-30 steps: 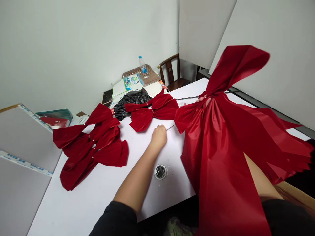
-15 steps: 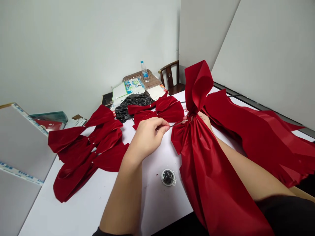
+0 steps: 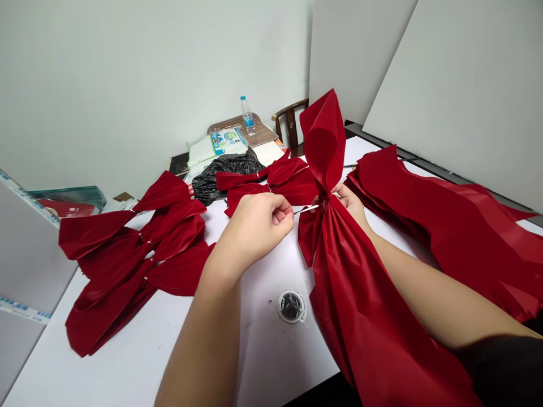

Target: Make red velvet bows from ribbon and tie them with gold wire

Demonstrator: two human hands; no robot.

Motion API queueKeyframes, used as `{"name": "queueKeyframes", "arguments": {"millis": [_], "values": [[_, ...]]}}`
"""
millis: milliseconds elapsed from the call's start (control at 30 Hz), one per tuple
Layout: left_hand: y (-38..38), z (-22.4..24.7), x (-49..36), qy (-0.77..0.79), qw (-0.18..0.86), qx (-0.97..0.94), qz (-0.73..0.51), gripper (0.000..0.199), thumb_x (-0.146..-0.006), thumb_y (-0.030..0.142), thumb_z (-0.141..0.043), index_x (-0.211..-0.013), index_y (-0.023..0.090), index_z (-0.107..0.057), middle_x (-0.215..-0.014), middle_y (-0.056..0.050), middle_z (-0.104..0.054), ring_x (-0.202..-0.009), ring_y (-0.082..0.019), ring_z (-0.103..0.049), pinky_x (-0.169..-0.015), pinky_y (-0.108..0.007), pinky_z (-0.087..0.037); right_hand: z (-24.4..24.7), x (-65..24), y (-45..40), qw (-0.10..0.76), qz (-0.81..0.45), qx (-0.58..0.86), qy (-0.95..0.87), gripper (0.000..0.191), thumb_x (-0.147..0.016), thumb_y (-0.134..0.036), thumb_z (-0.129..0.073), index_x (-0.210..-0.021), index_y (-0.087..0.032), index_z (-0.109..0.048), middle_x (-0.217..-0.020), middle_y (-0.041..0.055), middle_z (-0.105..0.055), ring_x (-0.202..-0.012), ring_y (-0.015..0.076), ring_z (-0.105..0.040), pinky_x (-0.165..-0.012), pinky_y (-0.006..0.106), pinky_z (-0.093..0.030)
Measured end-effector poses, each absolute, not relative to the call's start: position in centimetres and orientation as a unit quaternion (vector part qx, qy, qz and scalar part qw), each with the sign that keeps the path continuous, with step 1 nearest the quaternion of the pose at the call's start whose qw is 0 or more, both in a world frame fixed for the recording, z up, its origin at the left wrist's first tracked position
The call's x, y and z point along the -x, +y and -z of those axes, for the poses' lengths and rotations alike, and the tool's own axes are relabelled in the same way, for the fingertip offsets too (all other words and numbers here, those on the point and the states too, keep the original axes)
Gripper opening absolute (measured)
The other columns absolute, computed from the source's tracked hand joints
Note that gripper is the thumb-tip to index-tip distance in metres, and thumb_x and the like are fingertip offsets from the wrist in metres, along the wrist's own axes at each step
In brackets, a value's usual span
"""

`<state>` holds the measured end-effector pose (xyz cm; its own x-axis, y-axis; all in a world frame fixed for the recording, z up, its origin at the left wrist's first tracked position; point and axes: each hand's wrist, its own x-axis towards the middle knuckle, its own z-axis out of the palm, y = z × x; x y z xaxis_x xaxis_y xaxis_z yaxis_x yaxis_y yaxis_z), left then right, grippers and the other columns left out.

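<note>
A long piece of red fabric (image 3: pixel 360 282) is bunched to a narrow neck, with a loop standing above it and the rest hanging toward me. My right hand (image 3: pixel 352 203) grips the neck from behind, its fingers partly hidden by the fabric. My left hand (image 3: pixel 271 217) is closed in a pinch on the end of a thin white tie (image 3: pixel 306 209), which runs to the gathered neck. Several red pieces tied at the middle (image 3: pixel 169 249) lie on the left of the white table (image 3: pixel 263 350).
Flat red fabric strips (image 3: pixel 449 226) are stacked on the right. A black plastic bag (image 3: pixel 224 172), more tied red pieces (image 3: pixel 288 175) and a water bottle (image 3: pixel 248 117) stand or lie toward the back. A round cable hole (image 3: pixel 291 306) sits in the tabletop near me.
The loop of red fabric has shifted a little left and up. The tie between my hands shows whiter, and more of my right hand is visible. The view has moved slightly.
</note>
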<state>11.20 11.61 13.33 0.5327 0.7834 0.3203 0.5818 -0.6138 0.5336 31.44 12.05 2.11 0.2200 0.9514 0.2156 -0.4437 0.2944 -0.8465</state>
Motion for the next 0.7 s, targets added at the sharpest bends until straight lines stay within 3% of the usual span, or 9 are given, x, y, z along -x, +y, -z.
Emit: {"name": "queueKeyframes", "arguments": {"millis": [167, 333, 500, 700], "values": [[11.42, -14.1, -10.91, 0.42, 0.185, -0.856, -0.239, 0.014, -0.081, 0.014, -0.062, -0.07, 0.018, -0.069, -0.065, 0.001, -0.068, -0.061, -0.013, -0.058, -0.063, -0.026, -0.041, -2.35, -31.47, 12.1, 0.72, -0.488, 0.3, -0.39, 0.06, -0.055, -0.048, -0.1, -0.078, -0.023, -0.051, -0.066, -0.0056, -0.065, -0.056, 0.0146, -0.067, -0.055, 0.026, -0.061], [11.38, -14.07, -11.06, 0.42, 0.178, -0.858, -0.234, 0.014, -0.08, 0.013, -0.062, -0.069, 0.018, -0.069, -0.063, 0.003, -0.067, -0.061, -0.012, -0.059, -0.062, -0.026, -0.042, -1.78, -31.66, 12.51, 0.733, -0.454, 0.308, -0.403, 0.06, -0.055, -0.046, -0.1, -0.075, -0.022, -0.05, -0.068, -0.0061, -0.062, -0.057, 0.0106, -0.065, -0.051, 0.019, -0.056], [11.39, -13.91, -11.29, 0.409, 0.179, -0.862, -0.239, 0.015, -0.079, 0.011, -0.062, -0.068, 0.018, -0.069, -0.064, 0.002, -0.068, -0.061, -0.012, -0.06, -0.063, -0.025, -0.042, -1.92, -31.59, 12.34, 0.719, -0.46, 0.301, -0.425, 0.063, -0.057, -0.05, -0.099, -0.08, -0.023, -0.047, -0.074, -0.0032, -0.069, -0.067, 0.0174, -0.072, -0.058, 0.027, -0.062], [11.45, -13.91, -11.28, 0.41, 0.175, -0.861, -0.243, 0.014, -0.079, 0.012, -0.063, -0.069, 0.018, -0.071, -0.064, 0.001, -0.069, -0.06, -0.013, -0.06, -0.062, -0.026, -0.043, -1.87, -31.45, 12.42, 0.712, -0.484, 0.285, -0.422, 0.063, -0.057, -0.045, -0.099, -0.087, -0.025, -0.047, -0.071, -0.0059, -0.07, -0.06, 0.0185, -0.072, -0.059, 0.031, -0.064]]}}
